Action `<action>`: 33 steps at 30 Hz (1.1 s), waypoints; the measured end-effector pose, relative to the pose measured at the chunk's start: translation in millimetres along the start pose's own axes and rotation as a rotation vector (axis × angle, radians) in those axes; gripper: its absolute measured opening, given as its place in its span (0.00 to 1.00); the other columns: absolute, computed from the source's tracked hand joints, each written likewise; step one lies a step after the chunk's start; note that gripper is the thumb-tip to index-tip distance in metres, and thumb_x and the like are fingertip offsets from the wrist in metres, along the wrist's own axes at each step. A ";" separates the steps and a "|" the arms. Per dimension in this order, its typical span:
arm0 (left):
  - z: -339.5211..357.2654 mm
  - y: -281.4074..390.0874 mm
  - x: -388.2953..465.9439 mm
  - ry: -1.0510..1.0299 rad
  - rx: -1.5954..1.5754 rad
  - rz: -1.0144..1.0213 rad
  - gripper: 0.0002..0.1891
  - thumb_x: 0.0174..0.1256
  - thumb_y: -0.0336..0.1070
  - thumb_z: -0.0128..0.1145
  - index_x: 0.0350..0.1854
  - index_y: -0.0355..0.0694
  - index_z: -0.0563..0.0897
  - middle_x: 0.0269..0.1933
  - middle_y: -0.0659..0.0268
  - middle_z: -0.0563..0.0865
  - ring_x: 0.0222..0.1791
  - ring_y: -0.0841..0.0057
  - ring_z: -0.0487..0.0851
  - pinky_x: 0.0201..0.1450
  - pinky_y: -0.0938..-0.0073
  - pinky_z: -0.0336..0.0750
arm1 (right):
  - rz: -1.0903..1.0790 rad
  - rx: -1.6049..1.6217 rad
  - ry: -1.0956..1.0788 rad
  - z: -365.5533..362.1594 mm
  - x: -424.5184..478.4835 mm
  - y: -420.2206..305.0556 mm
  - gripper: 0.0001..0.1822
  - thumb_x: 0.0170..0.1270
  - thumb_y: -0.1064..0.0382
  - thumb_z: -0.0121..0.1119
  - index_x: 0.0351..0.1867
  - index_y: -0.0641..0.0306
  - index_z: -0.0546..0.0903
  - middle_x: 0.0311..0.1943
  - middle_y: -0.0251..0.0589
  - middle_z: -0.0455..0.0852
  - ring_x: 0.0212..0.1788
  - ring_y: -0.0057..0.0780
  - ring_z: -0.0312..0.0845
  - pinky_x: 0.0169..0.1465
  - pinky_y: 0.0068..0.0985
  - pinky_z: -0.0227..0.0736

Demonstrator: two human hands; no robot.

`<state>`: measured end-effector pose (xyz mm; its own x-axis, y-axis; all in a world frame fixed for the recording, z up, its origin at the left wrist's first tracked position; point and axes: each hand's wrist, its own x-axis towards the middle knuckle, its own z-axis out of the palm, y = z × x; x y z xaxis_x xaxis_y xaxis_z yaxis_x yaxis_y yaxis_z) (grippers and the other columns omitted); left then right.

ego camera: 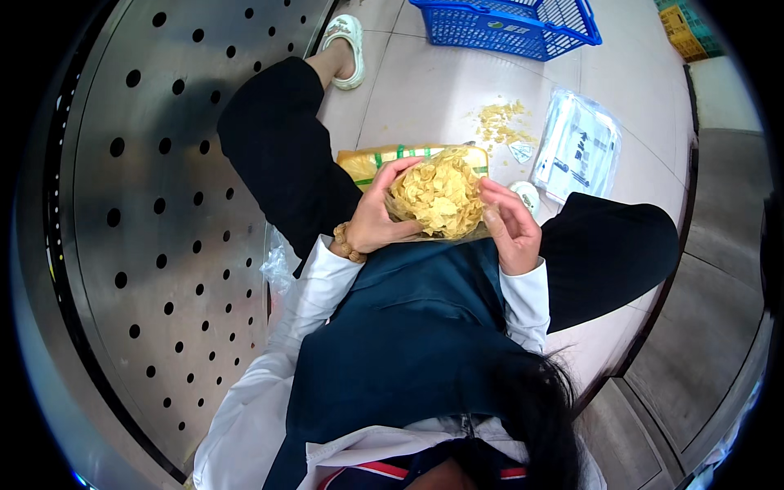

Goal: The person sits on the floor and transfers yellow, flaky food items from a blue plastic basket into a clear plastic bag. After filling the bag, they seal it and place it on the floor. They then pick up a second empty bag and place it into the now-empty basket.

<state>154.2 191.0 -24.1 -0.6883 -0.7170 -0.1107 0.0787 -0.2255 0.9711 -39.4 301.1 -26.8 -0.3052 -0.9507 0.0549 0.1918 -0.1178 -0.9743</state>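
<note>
A clear plastic bag [401, 215] filled with crinkled pale-yellow flakes [440, 195] is held in front of my lap. My left hand [387, 211] grips its left side, with the thumb along the near edge and fingers around the far side. At the bag's right edge, my right hand [513, 225] has its thumb and fingers bent on the film; part of that grip is hidden. Behind and partly beneath the bag lies a yellow package [361, 160] with green bands. The flakes look dry, but their exact kind is unclear.
Loose yellow flakes [502, 122] and a small white packet [520, 152] lie on the tiled floor [416, 79]. Farther right is a stack of printed clear bags [579, 147]. A blue plastic basket [508, 30] stands ahead. A perforated metal panel [177, 177] flanks my left side.
</note>
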 end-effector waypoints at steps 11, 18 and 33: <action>-28.6 41.3 -8.3 0.012 -0.035 0.221 0.31 0.53 0.26 0.49 0.64 0.31 0.65 0.66 0.54 0.64 0.68 0.67 0.63 0.71 0.67 0.52 | -0.150 -0.186 0.024 0.6 3.4 -1.8 0.04 0.65 0.72 0.54 0.41 0.67 0.75 0.52 0.48 0.75 0.45 0.25 0.74 0.51 0.23 0.70; 17.1 117.9 6.8 -0.397 1.118 0.208 0.16 0.65 0.30 0.49 0.53 0.27 0.74 0.53 0.44 0.78 0.57 0.50 0.73 0.62 0.64 0.67 | -0.167 -0.240 -0.034 3.1 3.9 -4.4 0.04 0.67 0.71 0.52 0.41 0.66 0.74 0.52 0.50 0.74 0.49 0.28 0.73 0.55 0.26 0.70; 7.8 71.0 23.1 -0.606 1.183 0.011 0.08 0.56 0.27 0.52 0.37 0.29 0.73 0.38 0.48 0.78 0.42 0.50 0.78 0.44 0.59 0.72 | -0.221 -0.548 -0.026 8.9 3.7 -14.2 0.14 0.56 0.73 0.63 0.44 0.67 0.79 0.42 0.46 0.81 0.46 0.36 0.78 0.50 0.26 0.71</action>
<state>138.2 163.6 44.0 -0.9263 -0.2404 -0.2903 -0.3721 0.7054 0.6033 -35.0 296.7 -10.9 -0.2591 -0.9280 0.2678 -0.3855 -0.1549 -0.9096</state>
